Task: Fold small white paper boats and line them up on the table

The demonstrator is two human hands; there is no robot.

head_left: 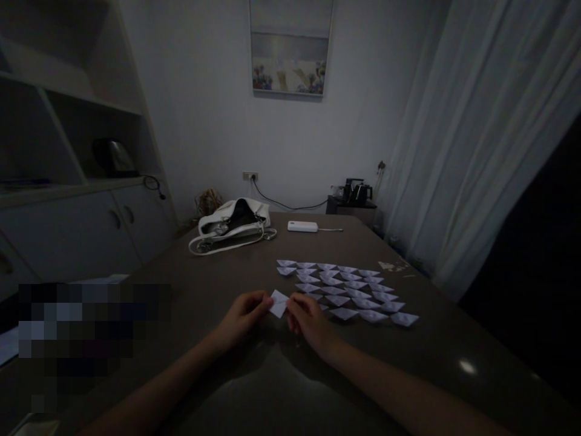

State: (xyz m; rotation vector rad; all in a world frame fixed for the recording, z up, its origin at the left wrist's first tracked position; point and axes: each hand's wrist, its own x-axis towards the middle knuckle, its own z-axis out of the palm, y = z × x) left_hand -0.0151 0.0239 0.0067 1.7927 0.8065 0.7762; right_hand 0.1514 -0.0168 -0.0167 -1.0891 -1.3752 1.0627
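Between my two hands is a small folded white paper (pixel 278 304), diamond-shaped with a crease or edge across its middle. My left hand (pixel 249 310) pinches its left corner between thumb and fingers. At the opposite corner, my right hand (pixel 311 321) is closed on the paper in the same way. Just beyond and to the right, several small folded paper boats (pixel 337 300) stand in rows on the dark table (pixel 218 399). My right hand hides part of the nearest rows.
A white handbag (pixel 233 224) lies at the back left of the table. Right of it is a white power bank (pixel 302 226) with a short cable. Paper scraps (pixel 390 266) lie near the right edge. Shelves hold a kettle (pixel 115 157) on the left; a curtain (pixel 472 133) hangs at right.
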